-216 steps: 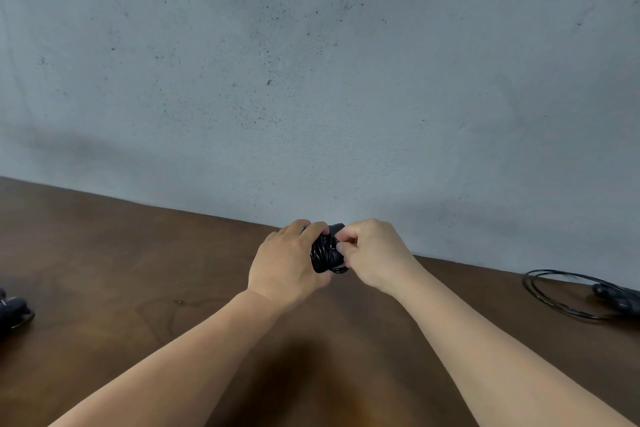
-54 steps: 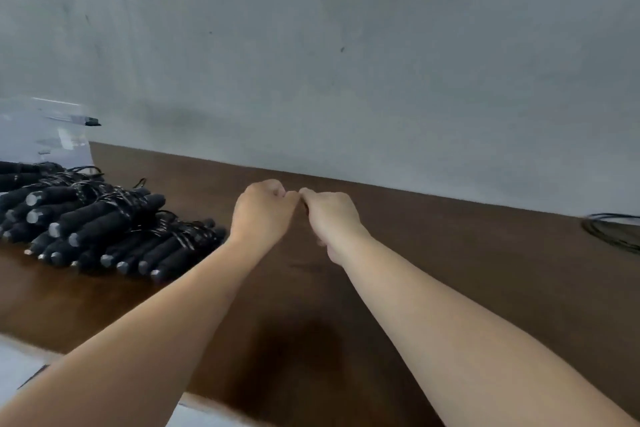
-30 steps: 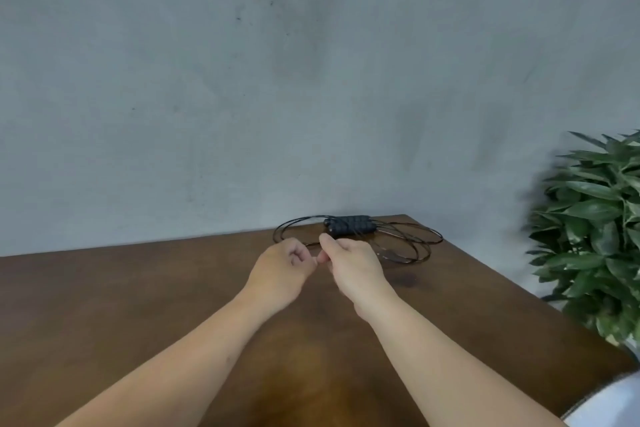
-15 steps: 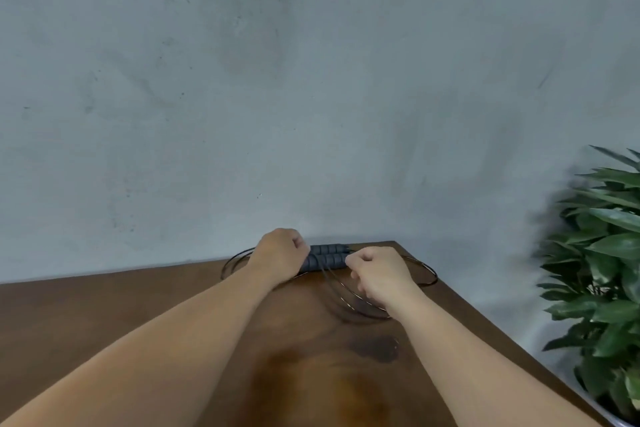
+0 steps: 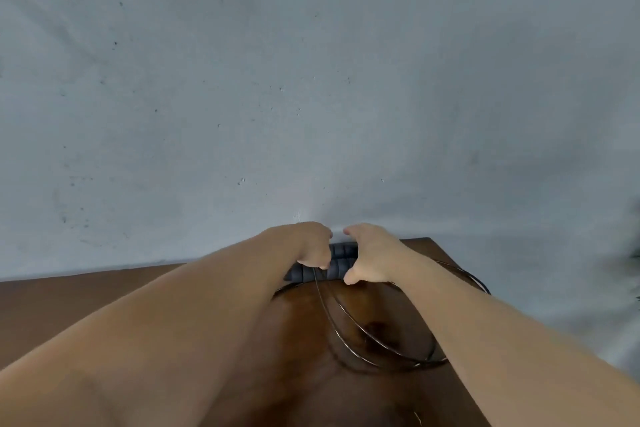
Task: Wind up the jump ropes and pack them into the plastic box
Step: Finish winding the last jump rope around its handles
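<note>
Both hands have closed in on the rope since half a second ago: left hand (image 5: 311, 246) grips the paired handles (image 5: 341, 258), right hand (image 5: 369, 258) curls beside them, gathering cable loops (image 5: 381, 343) trailing nearward across the bench (image 5: 104, 295) for winding.

Bare forearms and hands (image 5: 341, 253), no sleeves visible.

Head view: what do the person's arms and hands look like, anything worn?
Both forearms are bare as far as the frame shows: no sleeves, gloves, watch or rings visible. The left hand and right hand show no markings. Upper arms lie out of view.
</note>
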Tool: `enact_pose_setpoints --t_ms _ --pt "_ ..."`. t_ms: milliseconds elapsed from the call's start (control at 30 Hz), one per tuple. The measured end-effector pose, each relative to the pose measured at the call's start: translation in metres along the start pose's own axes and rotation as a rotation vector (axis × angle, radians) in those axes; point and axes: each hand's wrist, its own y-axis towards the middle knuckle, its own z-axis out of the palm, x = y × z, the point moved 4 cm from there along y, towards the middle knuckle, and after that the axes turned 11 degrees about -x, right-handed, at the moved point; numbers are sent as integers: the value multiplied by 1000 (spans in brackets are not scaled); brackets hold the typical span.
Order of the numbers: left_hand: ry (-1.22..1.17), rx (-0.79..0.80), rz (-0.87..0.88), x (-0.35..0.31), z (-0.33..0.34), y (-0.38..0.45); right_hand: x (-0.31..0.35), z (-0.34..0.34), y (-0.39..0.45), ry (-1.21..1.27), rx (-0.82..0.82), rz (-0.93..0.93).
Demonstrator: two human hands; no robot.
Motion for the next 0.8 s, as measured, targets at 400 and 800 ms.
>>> enact_pose_setpoints --t_ms 400,800 --pt "195 162 -161 16 12 6 13 22 41 -130 155 -148" --pt "-205 -399 67 22 -74 -77 75 -67 -2 -101 -136 -407"
